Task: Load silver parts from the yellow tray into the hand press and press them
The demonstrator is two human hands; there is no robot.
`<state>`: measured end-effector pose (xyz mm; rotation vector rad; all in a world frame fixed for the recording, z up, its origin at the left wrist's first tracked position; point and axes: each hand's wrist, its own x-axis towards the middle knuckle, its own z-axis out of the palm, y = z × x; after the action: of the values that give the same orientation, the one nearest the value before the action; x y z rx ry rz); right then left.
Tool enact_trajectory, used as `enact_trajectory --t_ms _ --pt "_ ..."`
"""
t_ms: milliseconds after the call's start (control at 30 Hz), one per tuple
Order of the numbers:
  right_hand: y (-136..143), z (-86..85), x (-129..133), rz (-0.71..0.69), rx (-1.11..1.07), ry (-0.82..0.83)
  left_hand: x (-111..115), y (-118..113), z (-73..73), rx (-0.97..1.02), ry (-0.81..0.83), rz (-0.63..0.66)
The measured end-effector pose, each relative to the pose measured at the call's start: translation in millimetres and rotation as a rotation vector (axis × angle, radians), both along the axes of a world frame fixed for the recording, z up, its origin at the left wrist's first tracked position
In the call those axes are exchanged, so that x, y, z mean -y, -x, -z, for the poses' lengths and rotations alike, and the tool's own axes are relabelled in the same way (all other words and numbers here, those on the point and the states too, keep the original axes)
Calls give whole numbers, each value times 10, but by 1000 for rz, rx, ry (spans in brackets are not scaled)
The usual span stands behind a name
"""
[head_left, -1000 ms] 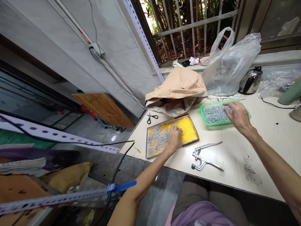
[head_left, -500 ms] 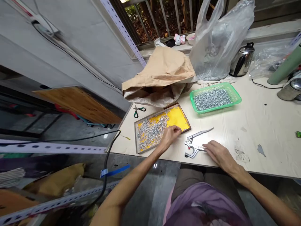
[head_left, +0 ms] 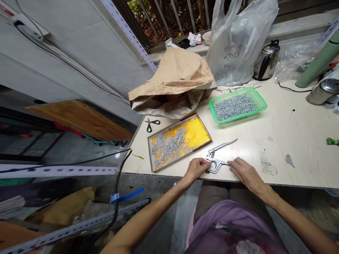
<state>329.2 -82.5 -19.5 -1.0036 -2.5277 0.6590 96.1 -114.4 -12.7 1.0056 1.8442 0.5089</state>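
Metal snap-fastener pliers point(head_left: 216, 165) lie on the table near its front edge, their two handles spread wide. My right hand point(head_left: 245, 173) holds the end of the lower handle between thumb and fingers. At the jaws is my left hand point(head_left: 197, 168), its thumb and forefinger pinched together; whatever is between them is too small to make out. Just left of the pliers, a shallow tray point(head_left: 174, 163) with a yellow bottom holds many small silvery metal pins point(head_left: 168, 146), mostly on its left side. More such pieces point(head_left: 234, 106) fill a green plastic basket point(head_left: 219, 121) further back.
Green-handled scissors point(head_left: 152, 124) lie beyond the tray. A brown paper bag point(head_left: 182, 74) and a clear plastic bag point(head_left: 233, 49) stand at the back, near a steel kettle point(head_left: 267, 60). A green cylinder point(head_left: 315, 67) leans at the right.
My left hand has moved from above the tray's right edge down to the jaws of the pliers. My right hand stays at the handle. The view has shifted slightly.
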Motion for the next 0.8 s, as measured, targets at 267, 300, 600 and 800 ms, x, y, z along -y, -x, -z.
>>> enact_trajectory --t_ms 267,300,600,800 --pt "-9 11 -1 21 38 -33 -19 -10 -119 -162 38 98" --pt "-11 7 -1 20 46 -34 -28 -10 -141 -164 60 111" --pt "-13 -9 31 -1 79 -102 60 2 -115 27 201 100" --pt "18 -82 67 -1 143 -172 150 -28 -99 74 233 63"
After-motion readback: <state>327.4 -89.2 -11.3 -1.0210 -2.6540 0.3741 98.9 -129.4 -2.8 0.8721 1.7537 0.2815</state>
